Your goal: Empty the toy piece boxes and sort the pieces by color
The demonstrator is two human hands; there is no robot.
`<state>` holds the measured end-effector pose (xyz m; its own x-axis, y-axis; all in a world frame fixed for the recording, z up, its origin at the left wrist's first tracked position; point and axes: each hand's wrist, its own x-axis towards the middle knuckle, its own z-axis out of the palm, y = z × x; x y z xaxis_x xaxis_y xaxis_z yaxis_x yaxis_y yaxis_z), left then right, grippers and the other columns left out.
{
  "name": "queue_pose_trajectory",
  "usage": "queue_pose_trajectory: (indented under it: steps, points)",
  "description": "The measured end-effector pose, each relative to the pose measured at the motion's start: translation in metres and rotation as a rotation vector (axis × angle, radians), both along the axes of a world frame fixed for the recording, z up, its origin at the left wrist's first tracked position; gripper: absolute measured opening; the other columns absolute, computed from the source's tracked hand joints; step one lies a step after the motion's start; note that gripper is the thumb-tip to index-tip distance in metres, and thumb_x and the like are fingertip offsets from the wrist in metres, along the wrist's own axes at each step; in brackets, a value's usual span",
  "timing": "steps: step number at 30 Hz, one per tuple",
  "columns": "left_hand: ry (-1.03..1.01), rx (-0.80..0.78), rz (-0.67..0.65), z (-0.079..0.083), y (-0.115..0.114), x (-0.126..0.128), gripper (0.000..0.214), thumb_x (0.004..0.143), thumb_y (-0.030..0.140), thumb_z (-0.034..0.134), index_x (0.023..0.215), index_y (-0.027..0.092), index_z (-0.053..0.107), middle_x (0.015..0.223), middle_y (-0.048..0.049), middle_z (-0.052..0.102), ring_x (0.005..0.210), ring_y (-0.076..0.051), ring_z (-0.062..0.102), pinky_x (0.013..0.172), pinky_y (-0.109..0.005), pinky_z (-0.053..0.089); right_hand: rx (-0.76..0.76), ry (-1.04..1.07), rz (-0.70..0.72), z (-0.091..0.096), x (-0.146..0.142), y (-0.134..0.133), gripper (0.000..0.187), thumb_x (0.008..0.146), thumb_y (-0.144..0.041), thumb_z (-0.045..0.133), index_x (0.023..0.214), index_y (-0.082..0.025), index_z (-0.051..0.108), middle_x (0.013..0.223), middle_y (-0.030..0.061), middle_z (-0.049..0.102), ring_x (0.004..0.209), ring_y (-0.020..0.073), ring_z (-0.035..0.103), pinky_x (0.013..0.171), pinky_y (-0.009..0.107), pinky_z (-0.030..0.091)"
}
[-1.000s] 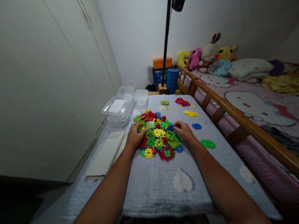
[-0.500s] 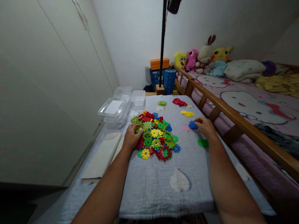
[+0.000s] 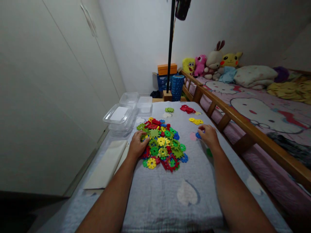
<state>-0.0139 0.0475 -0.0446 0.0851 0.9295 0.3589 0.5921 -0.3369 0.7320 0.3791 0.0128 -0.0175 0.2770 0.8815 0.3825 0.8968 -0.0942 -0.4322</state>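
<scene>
My left hand (image 3: 138, 144) rests against the left side of a heap of plastic snap-together building pieces (image 3: 160, 141). Its thumb and fingers are spread, and it grips nothing that I can make out. My right hand (image 3: 209, 136) hovers just over some blue notched discs (image 3: 198, 135) on the cloth, thumb and fingertips apart. It partly covers these discs. Near my right wrist a green piece (image 3: 209, 152) shows, mostly hidden by the arm. Farther back lie small groups of yellow discs (image 3: 196, 121), red pieces (image 3: 187, 109) and a light green piece (image 3: 169, 110).
Clear plastic boxes (image 3: 119, 114) stand at the table's back left, behind a folded beige cloth (image 3: 107, 165). A wooden bed rail (image 3: 228, 116) runs along the right side. A black pole (image 3: 170, 48) rises behind the table, beside a blue ribbed roller (image 3: 177, 87).
My right hand has let go of the blue disc, which is now on the cloth, and its fingers have parted. My left hand stays at the heap. The view has tilted slightly up.
</scene>
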Motion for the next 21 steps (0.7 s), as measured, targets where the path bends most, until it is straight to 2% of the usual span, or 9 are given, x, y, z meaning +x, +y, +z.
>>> queue_pose_trajectory:
  steps: [3, 5, 9, 11, 15, 18, 21]
  points:
    - [0.003, 0.003, 0.001, 0.001, 0.001, 0.0, 0.032, 0.083, 0.046, 0.061, 0.102, 0.021, 0.067, 0.123, -0.0107, 0.062, 0.124, -0.027, 0.057, 0.114, -0.046, 0.041, -0.018, 0.009, 0.221, 0.0, -0.035, 0.003, 0.018, 0.083, -0.024, 0.058, 0.089, -0.019, 0.073, 0.093, 0.0092, 0.072, 0.094, 0.024, 0.063, 0.092, 0.038, 0.043]
    - [0.006, 0.003, 0.004, 0.001, 0.001, 0.001, 0.032, 0.083, 0.046, 0.061, 0.102, 0.021, 0.067, 0.123, -0.0104, 0.062, 0.124, -0.027, 0.057, 0.114, -0.045, 0.041, -0.047, 0.0, 0.314, -0.004, -0.058, 0.004, 0.019, 0.086, -0.026, 0.059, 0.094, -0.019, 0.074, 0.098, 0.0093, 0.071, 0.098, 0.0238, 0.061, 0.094, 0.038, 0.041]
    - [0.01, -0.007, 0.007, 0.001, 0.001, 0.0, 0.032, 0.083, 0.046, 0.061, 0.103, 0.021, 0.067, 0.124, -0.0105, 0.061, 0.125, -0.027, 0.056, 0.115, -0.045, 0.04, -0.124, -0.055, 0.317, -0.016, -0.085, 0.005, 0.029, 0.087, -0.032, 0.065, 0.112, -0.019, 0.073, 0.112, 0.0125, 0.067, 0.107, 0.0259, 0.056, 0.096, 0.038, 0.039]
    - [0.008, -0.013, 0.002, 0.001, 0.001, 0.0, 0.032, 0.083, 0.045, 0.061, 0.104, 0.021, 0.066, 0.125, -0.0106, 0.061, 0.125, -0.027, 0.056, 0.115, -0.045, 0.04, -0.155, -0.069, 0.309, -0.021, -0.089, 0.005, 0.031, 0.086, -0.033, 0.067, 0.114, -0.02, 0.072, 0.114, 0.0122, 0.065, 0.108, 0.0265, 0.054, 0.094, 0.038, 0.039]
    - [-0.004, -0.019, 0.007, 0.0, 0.0, 0.0, 0.033, 0.084, 0.046, 0.061, 0.104, 0.021, 0.066, 0.124, -0.0106, 0.061, 0.125, -0.027, 0.056, 0.115, -0.045, 0.04, -0.157, -0.006, 0.32, -0.024, -0.087, 0.006, 0.025, 0.08, -0.028, 0.071, 0.103, -0.02, 0.071, 0.109, 0.0104, 0.066, 0.105, 0.0264, 0.054, 0.092, 0.038, 0.04]
    - [-0.012, -0.009, 0.012, 0.001, -0.001, 0.001, 0.032, 0.083, 0.046, 0.061, 0.102, 0.022, 0.067, 0.124, -0.0104, 0.061, 0.125, -0.027, 0.056, 0.115, -0.045, 0.039, -0.127, 0.132, 0.347, -0.021, -0.084, 0.006, 0.017, 0.075, -0.024, 0.069, 0.091, -0.02, 0.067, 0.098, 0.0069, 0.067, 0.096, 0.0237, 0.057, 0.086, 0.036, 0.043]
    - [-0.017, 0.002, 0.008, 0.0, 0.0, 0.001, 0.031, 0.083, 0.046, 0.061, 0.102, 0.022, 0.067, 0.124, -0.01, 0.061, 0.126, -0.027, 0.056, 0.115, -0.045, 0.04, -0.147, 0.355, 0.379, -0.015, -0.08, 0.004, 0.008, 0.075, -0.025, 0.06, 0.082, -0.021, 0.062, 0.081, 0.0015, 0.065, 0.078, 0.0187, 0.057, 0.075, 0.031, 0.044]
